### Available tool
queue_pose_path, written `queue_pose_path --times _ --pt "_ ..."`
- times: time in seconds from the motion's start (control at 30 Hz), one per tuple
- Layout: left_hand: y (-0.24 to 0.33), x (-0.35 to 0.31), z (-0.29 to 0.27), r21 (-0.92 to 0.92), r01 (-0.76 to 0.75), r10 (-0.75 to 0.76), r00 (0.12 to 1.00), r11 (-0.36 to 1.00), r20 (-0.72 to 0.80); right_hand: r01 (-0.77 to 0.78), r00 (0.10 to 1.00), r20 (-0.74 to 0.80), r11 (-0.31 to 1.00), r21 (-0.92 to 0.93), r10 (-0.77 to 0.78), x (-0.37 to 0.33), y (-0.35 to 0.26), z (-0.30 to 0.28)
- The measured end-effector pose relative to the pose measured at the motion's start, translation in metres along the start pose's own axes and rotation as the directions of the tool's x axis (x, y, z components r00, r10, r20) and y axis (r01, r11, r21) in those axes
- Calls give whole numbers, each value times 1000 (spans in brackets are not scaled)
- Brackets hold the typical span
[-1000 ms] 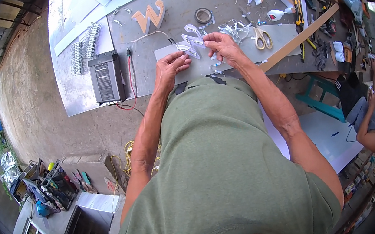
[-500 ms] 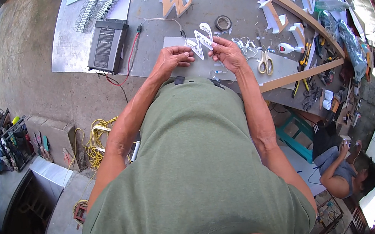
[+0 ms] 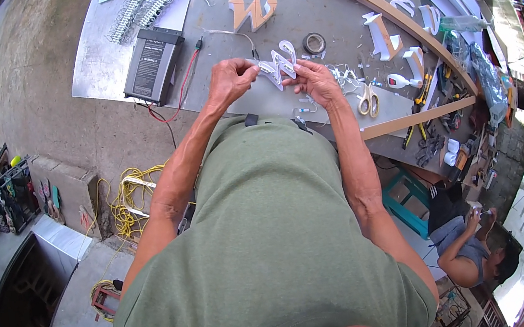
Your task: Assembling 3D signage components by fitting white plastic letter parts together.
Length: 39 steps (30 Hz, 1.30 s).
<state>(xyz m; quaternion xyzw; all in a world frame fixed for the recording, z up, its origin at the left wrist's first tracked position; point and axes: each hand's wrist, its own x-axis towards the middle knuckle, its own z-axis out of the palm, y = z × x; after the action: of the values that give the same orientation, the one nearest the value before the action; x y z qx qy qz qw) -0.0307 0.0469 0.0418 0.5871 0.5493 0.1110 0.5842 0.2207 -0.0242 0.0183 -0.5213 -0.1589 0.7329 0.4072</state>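
Over the near part of the workbench, my right hand [image 3: 316, 83] grips a white hollow letter [image 3: 277, 68], shaped like a script N or W, by its right side. Small light pieces sit inside its rim. At the letter's left edge my left hand [image 3: 232, 81] is closed in a pinch; what its fingertips hold is too small to make out. A thin cable [image 3: 234, 32] runs to the letter's left side from near the grey power supply box [image 3: 153, 66], which has red and black leads. Behind the letter lies a roll of dark tape [image 3: 314, 43].
A tan-faced letter [image 3: 253, 13] stands farther back, with white coiled LED strings [image 3: 125, 20] at the far left. To the right are scissors [image 3: 368, 101], a glue bottle [image 3: 398, 81], another tan letter [image 3: 382, 37] and a long tan strip [image 3: 423, 116]. A co-worker [image 3: 465, 249] sits at lower right.
My left hand has drawn slightly left from the letter, its fingers now pinched together. My right hand keeps hold of the letter, its fingers shifted a little. The view has moved slightly.
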Motion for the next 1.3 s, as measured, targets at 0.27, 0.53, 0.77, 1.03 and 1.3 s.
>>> queue_pose_path --times 0.27,0.53,0.77,1.03,1.3 --pt "72 82 -2 724 -134 478 828 677 -294 225 973 -80 967 116 -217 -14 -3 -11" --pt "75 127 -3 761 -104 330 932 641 -150 380 925 -114 867 323 -363 -50 -36 -28" --pt "81 107 -45 197 -398 438 865 896 -246 390 913 -55 825 410 -404 -50 -40 -25" --pt "50 29 -47 -995 81 498 866 -61 40 455 888 -189 865 212 -420 -40 -46 -15" --pt "21 1 -10 -995 88 259 961 41 96 661 457 -147 446 -603 -877 -59 -56 65"
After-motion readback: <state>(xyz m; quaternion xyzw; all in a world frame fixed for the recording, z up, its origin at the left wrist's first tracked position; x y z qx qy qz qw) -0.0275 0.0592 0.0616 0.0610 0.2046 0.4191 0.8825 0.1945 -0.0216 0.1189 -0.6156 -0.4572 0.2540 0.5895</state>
